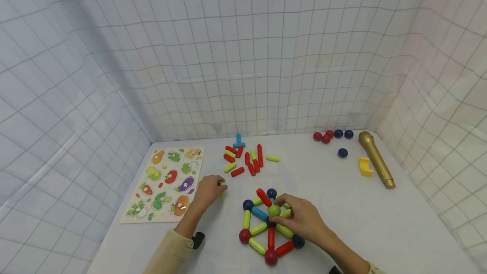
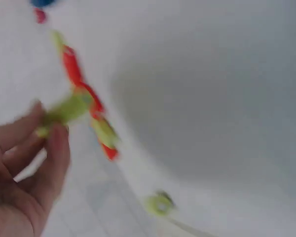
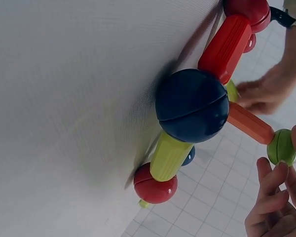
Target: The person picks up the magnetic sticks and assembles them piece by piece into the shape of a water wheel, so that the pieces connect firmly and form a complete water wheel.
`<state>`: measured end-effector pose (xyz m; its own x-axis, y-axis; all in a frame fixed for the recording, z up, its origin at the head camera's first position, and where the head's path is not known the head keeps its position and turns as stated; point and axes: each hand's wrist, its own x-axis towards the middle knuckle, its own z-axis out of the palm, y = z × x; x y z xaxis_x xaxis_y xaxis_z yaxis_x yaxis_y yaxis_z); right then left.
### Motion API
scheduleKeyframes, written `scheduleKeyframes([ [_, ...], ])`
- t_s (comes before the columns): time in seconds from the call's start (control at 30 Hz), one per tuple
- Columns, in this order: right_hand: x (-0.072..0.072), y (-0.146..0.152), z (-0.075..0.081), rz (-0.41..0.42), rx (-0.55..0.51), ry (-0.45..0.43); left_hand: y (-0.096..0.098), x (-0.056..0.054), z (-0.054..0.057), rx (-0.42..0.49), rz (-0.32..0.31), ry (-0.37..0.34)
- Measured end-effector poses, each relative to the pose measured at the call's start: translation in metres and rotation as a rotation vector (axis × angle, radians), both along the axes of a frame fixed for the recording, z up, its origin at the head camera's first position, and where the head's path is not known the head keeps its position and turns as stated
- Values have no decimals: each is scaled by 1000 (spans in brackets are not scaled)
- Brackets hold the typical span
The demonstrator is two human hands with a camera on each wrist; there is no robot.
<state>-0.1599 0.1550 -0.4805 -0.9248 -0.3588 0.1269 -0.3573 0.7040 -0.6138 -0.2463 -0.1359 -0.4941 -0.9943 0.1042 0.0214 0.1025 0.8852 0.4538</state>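
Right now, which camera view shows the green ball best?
The right wrist view: the green ball appears largest there, with the red stick meeting it, though the right hand covers part of its edge. The head view shows it smaller, from above. I cannot make it out in the left wrist view.

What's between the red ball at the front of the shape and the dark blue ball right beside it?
A red stick lies between that red ball and the dark blue ball, as the head and right wrist views show.

Green ball (image 1: 274, 210): one. Loose red balls (image 1: 317, 136): three. Loose navy balls (image 1: 343, 152): three.
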Motion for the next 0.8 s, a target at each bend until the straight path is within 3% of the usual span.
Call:
scheduleKeyframes([
  [0.1, 0, 0, 0, 1, -1, -13, 20, 14, 7, 140, -155, -20],
  [0.17, 1, 0, 0, 1, -2, -21, 30, 22, 9, 136, -254, 10],
  [0.23, 1, 1, -1, 1, -5, -27, 37, 27, 9, 95, -305, 27],
  [0.37, 1, 1, -1, 2, 3, -8, 45, 29, 7, 44, -324, 29],
  [0.6, -1, 1, -1, 11, 12, 6, 45, 23, -1, -1, -337, -108],
  [0.8, -8, 7, 5, 17, 52, 14, 47, 16, -8, -13, -301, -178],
])
